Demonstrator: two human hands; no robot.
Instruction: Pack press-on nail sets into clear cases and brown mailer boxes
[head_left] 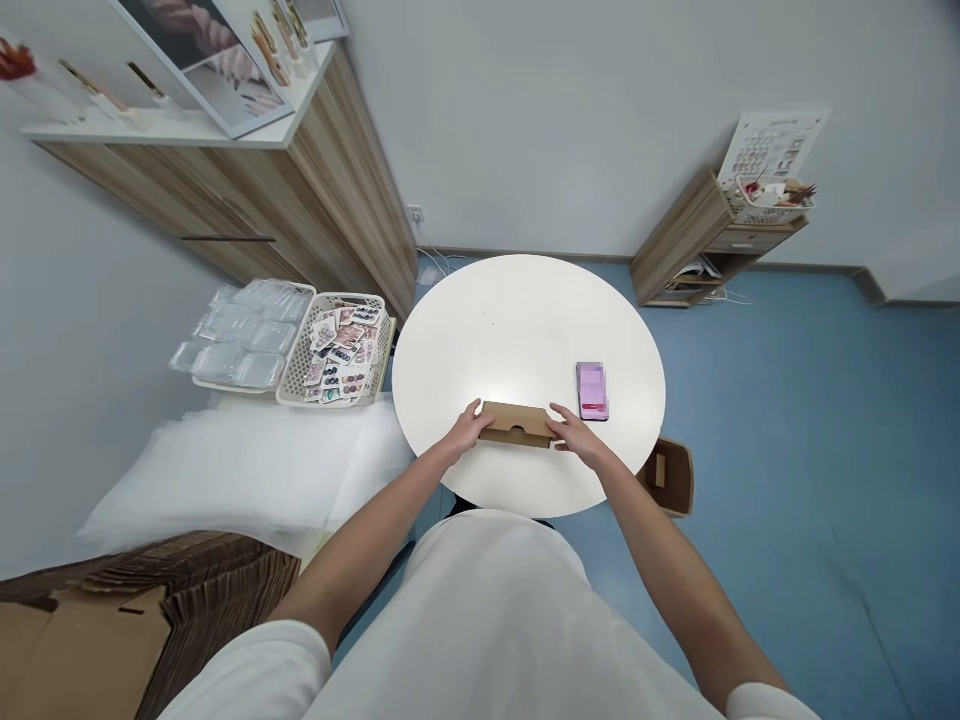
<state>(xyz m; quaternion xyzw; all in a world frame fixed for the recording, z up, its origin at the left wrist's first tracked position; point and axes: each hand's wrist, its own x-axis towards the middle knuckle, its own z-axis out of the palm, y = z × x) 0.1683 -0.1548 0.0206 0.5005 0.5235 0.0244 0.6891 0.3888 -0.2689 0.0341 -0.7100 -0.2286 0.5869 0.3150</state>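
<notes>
A small flat brown cardboard box lies on the round white table near its front edge. My left hand grips the box's left end, fingers curled over it. My right hand grips the right end the same way. A phone with a pink screen lies on the table just right of the box, a little beyond my right hand.
Left of the table stand a white basket of small printed packets and a tray of clear plastic cases on a white-covered surface. Stacked flat cardboard sits bottom left. A cardboard box stands on the blue floor right of the table. Wooden cabinets line the walls.
</notes>
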